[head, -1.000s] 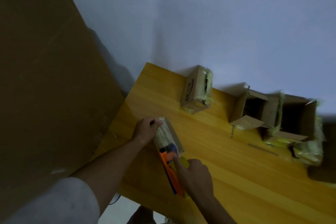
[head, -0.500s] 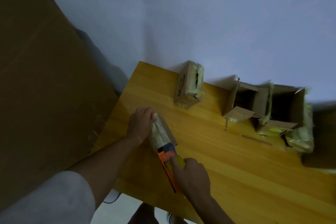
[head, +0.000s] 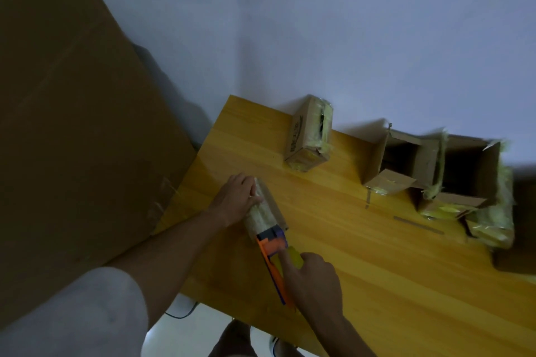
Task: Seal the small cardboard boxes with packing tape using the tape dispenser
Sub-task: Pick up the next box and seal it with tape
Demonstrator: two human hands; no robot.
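Taping in progress on one small box. The left hand (head: 237, 197) presses on the far end of the small cardboard box (head: 265, 210) with fingers curled over its edge, holding it down on the wooden table (head: 377, 269). The right hand (head: 311, 278) grasps the handle of the orange and blue tape dispenser (head: 274, 252), index finger extended along the yellow tape roll, with the dispenser's head set on the near end of the box. A pale strip of tape already covers the top face of this box, so the seam appears nearly closed; cutting the strip and pressing it flat is judged to remain.

At 1 o'clock from the hands, near the wall, a taped box (head: 310, 133) stands on the table, seemingly finished. At 2 to 3 o'clock, two open boxes (head: 429, 171) lie with flaps spread and loose tape clinging to them; these look unsealed, so a good part of the work is left.

The table is yellow-toned wood against a plain pale wall (head: 348, 23). A large brown cardboard sheet (head: 72, 110) leans at 9 to 11 o'clock. Light is dim.
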